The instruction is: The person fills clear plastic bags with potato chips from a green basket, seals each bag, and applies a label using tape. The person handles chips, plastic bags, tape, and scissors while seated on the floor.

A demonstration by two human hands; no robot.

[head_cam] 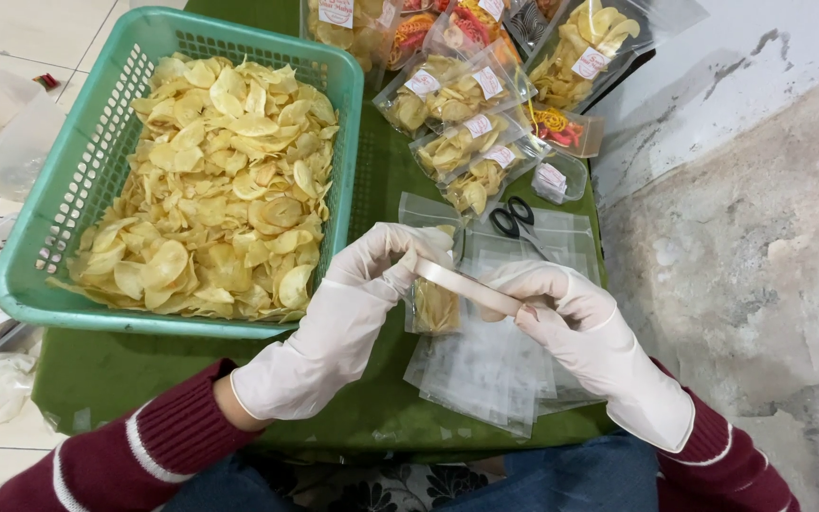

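Both my hands wear white gloves and hold a pale strip (466, 284) between them. My left hand (362, 284) pinches its left end, and my right hand (561, 303) grips the right end. Under the strip lies a small clear bag (433, 308) with yellow chips in it. Left of my hands stands a green plastic basket (49, 204) heaped with yellow chips (220, 180).
A stack of empty clear bags (485, 370) lies on the green tabletop (116, 374) under my right hand. Black scissors (514, 220) rest beyond it. Several filled, labelled chip bags (466, 142) pile at the back. Rough concrete floor lies to the right, tiles to the left.
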